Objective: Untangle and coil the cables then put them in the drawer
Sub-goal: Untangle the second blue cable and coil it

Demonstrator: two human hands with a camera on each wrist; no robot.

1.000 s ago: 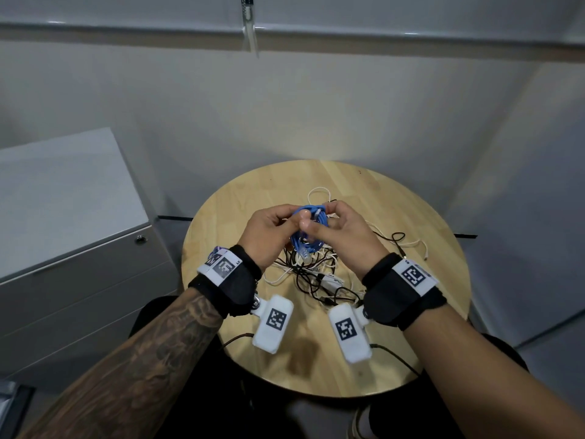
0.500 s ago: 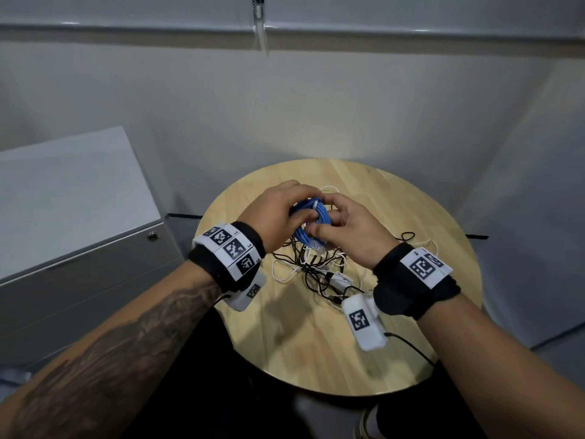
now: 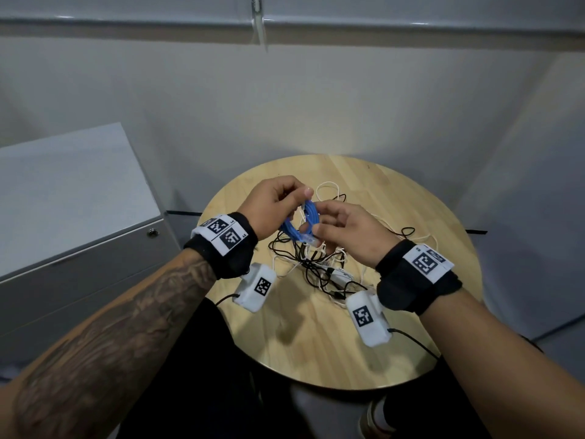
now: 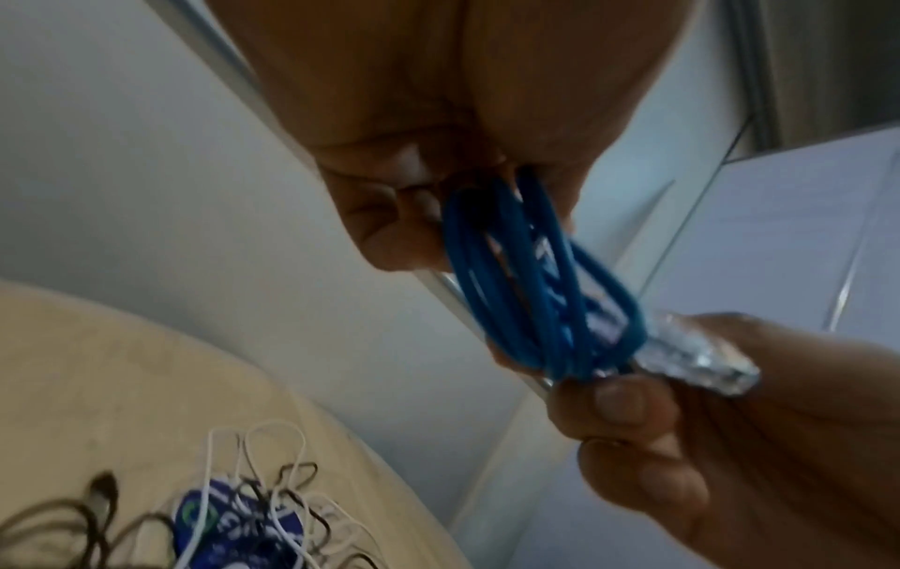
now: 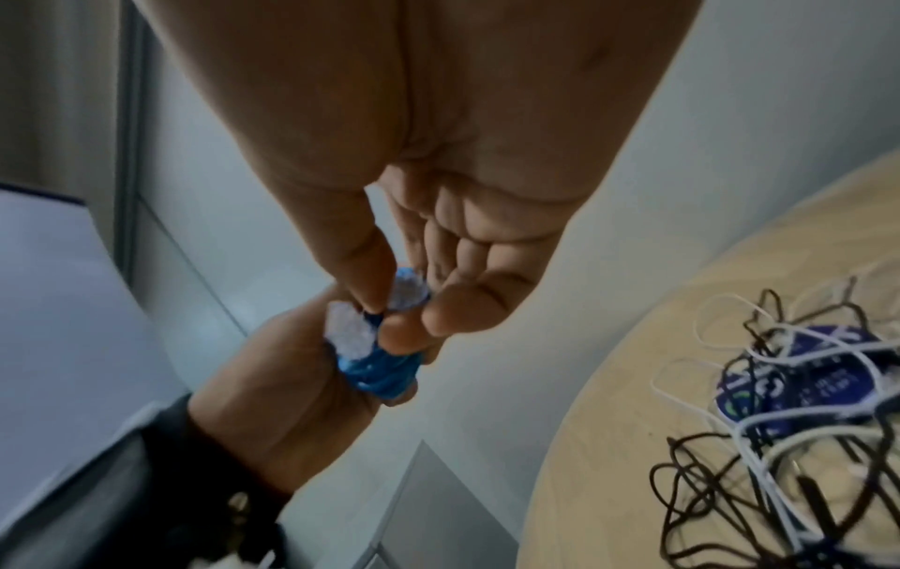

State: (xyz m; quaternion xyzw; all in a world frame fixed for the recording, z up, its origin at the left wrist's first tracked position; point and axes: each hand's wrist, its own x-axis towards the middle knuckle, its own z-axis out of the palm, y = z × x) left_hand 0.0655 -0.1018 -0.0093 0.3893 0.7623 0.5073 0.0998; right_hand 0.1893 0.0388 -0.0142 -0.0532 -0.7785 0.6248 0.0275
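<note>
Left hand (image 3: 272, 205) grips the top of the blue cable (image 3: 299, 223), its fingers curled around the gathered loops, while the right hand (image 3: 343, 234) pinches the lower end where the clear plugs (image 4: 701, 362) stick out. Compared with 1 second ago, when both hands sat level and pressed together over the bundle, the left hand has risen toward 11 o'clock and the right has dropped toward 4 o'clock, so the coil now hangs stretched on a slant between them. I judge that the winding is nearly done and the person is tidying the ends, perhaps tucking 1 plug through. The drawer step is not yet begun.

Up close, the blue cable shows as several tight oval loops lying side by side, thick and fairly stiff, with 2 clear plastic connectors at the right-hand end. It is held in the air above the round table (image 3: 411, 343), over its centre.

Beneath it, the tangle of black and white cables (image 3: 319, 264) sprawls untouched on the wood, thin leads crossing each other many times. At 9 o'clock stands the grey drawer cabinet (image 3: 72, 248), its drawers closed.
</note>
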